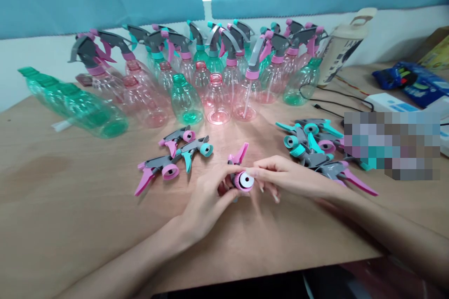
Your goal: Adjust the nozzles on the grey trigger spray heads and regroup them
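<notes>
My left hand point(210, 196) is closed around a grey and pink trigger spray head point(241, 153), its pink collar turned up towards me. At the collar sits a white washer point(249, 178) with a dark hole in its middle. The thumb and forefinger of my right hand point(286, 175) pinch the washer's edge; its other fingers hang below. Whether the washer lies fully inside the collar I cannot tell. To the left lie a turquoise spray head point(196, 150) and two pink ones point(159, 168). On the right is a pile of spray heads point(312, 145).
Behind my hands stand several clear pink bottles point(218, 103) and green bottles point(186, 103), many with spray heads on. A row of green bottles point(77, 107) leans at left. At right are a cream tumbler point(342, 51), a black cable point(333, 98) and a blue packet point(414, 81).
</notes>
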Demonstrator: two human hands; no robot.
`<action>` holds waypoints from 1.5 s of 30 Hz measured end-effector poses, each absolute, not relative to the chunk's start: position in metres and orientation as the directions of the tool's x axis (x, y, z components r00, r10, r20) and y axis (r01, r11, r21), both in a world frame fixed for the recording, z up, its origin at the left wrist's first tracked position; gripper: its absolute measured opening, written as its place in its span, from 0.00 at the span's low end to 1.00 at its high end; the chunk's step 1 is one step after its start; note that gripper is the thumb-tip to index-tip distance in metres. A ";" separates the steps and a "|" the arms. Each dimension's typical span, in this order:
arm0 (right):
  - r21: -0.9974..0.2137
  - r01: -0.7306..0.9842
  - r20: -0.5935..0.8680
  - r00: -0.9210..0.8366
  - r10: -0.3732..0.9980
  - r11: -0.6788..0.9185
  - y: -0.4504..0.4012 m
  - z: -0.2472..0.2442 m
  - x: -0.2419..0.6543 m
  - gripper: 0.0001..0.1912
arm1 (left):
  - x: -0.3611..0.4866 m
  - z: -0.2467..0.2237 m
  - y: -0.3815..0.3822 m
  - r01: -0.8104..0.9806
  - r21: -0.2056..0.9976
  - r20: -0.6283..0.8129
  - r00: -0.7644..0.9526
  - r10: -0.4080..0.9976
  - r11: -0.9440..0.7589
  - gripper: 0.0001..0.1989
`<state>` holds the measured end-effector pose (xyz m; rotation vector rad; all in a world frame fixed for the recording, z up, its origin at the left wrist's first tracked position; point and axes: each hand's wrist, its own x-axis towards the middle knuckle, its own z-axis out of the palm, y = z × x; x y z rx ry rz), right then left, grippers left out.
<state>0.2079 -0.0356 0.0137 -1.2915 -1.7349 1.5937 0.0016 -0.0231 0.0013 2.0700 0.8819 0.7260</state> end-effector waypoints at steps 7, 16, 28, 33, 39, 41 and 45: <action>-0.942 0.328 -0.222 -0.458 0.861 -0.068 -0.040 0.015 0.201 0.22 | 0.002 0.000 -0.023 0.335 0.811 0.213 0.594 0.776 -0.479 0.16; -0.886 0.440 0.013 -0.289 0.957 0.145 -0.043 0.019 0.204 0.21 | 0.003 0.000 -0.025 0.330 0.824 0.199 0.592 0.781 -0.461 0.17; -0.752 0.490 0.189 -0.480 0.857 0.441 -0.044 0.024 0.213 0.05 | 0.003 0.003 -0.024 0.328 0.810 0.205 0.617 0.760 -0.485 0.16; -0.658 0.559 0.221 -0.497 0.839 0.505 -0.043 0.021 0.215 0.07 | 0.001 0.001 -0.023 0.317 0.809 0.219 0.618 0.755 -0.495 0.17; -0.557 0.609 0.274 -0.508 0.817 0.565 -0.043 0.021 0.216 0.07 | 0.002 0.002 -0.024 0.333 0.787 0.244 0.606 0.757 -0.520 0.14; -0.539 0.616 0.288 -0.506 0.813 0.575 -0.043 0.021 0.214 0.08 | 0.003 0.002 -0.024 0.356 0.782 0.235 0.593 0.770 -0.512 0.13; -0.521 0.596 0.358 -0.497 0.790 0.611 -0.045 0.018 0.208 0.10 | 0.002 0.002 -0.024 0.377 0.777 0.226 0.582 0.781 -0.505 0.13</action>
